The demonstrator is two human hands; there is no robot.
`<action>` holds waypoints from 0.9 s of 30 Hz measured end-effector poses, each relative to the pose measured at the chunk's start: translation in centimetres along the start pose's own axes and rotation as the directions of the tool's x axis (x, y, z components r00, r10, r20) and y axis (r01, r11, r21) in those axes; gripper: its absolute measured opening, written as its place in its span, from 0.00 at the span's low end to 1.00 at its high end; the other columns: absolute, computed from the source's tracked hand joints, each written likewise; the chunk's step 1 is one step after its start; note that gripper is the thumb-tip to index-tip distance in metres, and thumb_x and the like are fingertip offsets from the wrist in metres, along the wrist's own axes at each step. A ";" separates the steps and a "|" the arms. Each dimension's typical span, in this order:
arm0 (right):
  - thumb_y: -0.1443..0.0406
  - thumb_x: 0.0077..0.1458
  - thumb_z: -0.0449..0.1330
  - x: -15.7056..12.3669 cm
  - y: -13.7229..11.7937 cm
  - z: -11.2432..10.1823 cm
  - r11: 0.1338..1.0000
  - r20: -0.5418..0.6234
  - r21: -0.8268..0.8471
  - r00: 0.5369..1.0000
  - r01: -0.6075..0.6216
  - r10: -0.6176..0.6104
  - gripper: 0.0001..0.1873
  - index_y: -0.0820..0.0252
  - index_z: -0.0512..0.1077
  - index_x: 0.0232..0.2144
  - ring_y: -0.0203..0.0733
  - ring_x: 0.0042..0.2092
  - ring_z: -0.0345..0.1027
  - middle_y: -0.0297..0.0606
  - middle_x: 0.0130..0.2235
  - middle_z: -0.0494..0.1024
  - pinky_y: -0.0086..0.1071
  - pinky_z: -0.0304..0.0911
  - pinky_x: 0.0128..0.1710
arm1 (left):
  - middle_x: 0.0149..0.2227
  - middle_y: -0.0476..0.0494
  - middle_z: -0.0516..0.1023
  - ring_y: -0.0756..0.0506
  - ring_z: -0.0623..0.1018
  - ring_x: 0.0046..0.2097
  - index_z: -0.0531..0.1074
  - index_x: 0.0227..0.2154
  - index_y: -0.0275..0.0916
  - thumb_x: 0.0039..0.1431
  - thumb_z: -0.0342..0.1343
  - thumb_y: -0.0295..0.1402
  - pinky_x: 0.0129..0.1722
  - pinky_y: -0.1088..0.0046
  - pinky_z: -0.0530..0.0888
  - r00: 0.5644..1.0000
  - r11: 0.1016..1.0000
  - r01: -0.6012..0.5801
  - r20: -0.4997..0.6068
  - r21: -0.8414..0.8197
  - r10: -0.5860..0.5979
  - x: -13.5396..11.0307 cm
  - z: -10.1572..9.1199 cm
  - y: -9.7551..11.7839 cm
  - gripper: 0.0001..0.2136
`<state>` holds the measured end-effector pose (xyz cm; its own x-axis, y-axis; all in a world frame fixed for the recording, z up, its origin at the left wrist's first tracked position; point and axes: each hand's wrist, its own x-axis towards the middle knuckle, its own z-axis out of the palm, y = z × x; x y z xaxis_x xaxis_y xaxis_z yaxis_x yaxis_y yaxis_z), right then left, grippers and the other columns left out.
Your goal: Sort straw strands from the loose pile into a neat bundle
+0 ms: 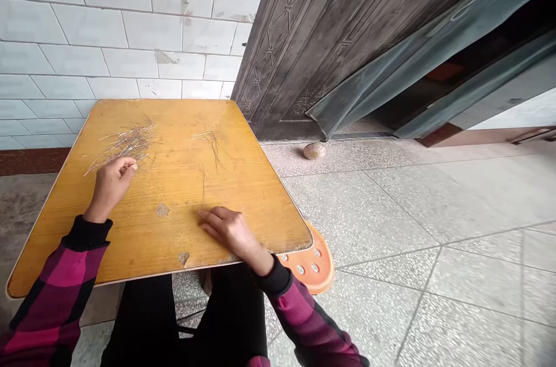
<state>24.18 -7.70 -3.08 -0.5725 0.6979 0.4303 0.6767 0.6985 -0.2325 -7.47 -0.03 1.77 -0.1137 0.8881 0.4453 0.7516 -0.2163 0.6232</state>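
A loose pile of thin, shiny wire-like strands [132, 142] lies on the left side of the yellow wooden table [256, 193]. At its near edge is my left hand [112, 184], thumb and fingertips pinched together; whatever is between them is too small to make out. A smaller group of thin strands [214, 147] is spread right of the pile. One single thin strand [203, 182] lies nearer to me, its lower end close to my right hand's fingertips. My right hand [231, 229] rests at the front of the table, fingers stretched out, with nothing visible in it.
White wall tiles [134, 25] rise behind the table. To the right stand a dark carved door [295, 48] and a grey-green curtain [373, 83]. A roundish pale object [314, 151] sits on the speckled floor. An orange stool [319, 263] pokes out under the table's right corner.
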 end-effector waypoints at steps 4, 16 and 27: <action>0.66 0.64 0.53 0.1 0.3 0.2 0.998 0.008 -0.051 0.999 0.036 -0.035 0.12 0.60 0.74 0.45 0.37 0.30 0.69 0.38 0.31 0.75 0.28 0.64 0.27 | 0.28 0.48 0.78 0.48 0.76 0.29 0.75 0.35 0.40 0.55 0.53 0.40 0.32 0.73 0.71 0.999 0.999 0.033 -0.001 -0.003 -0.033 0.0 -0.6 0.2 0.11; 0.65 0.65 0.50 2.3 4.0 -0.4 1.000 0.024 0.020 1.000 -0.001 0.001 0.14 0.61 0.76 0.42 0.38 0.35 0.72 0.43 0.35 0.78 0.29 0.66 0.34 | 0.27 0.48 0.78 0.47 0.75 0.27 0.75 0.30 0.41 0.52 0.55 0.38 0.30 0.72 0.70 0.991 0.997 0.078 -0.107 -0.025 -0.080 0.9 -2.8 -1.0 0.08; 0.67 0.62 0.52 1.3 4.6 -0.5 0.939 -0.207 -0.113 0.932 -0.325 0.298 0.15 0.60 0.74 0.48 0.40 0.35 0.75 0.42 0.42 0.80 0.28 0.66 0.31 | 0.25 0.43 0.75 0.43 0.71 0.25 0.71 0.16 0.42 0.44 0.59 0.33 0.23 0.70 0.61 0.933 0.850 0.086 0.258 0.520 -0.252 0.2 -3.0 -2.8 0.06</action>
<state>26.72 -3.67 -3.18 -0.2364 0.8258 0.5120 0.8740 0.4110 -0.2593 -11.58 -0.45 2.01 -0.1281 0.9874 0.0926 0.9669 0.1035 0.2332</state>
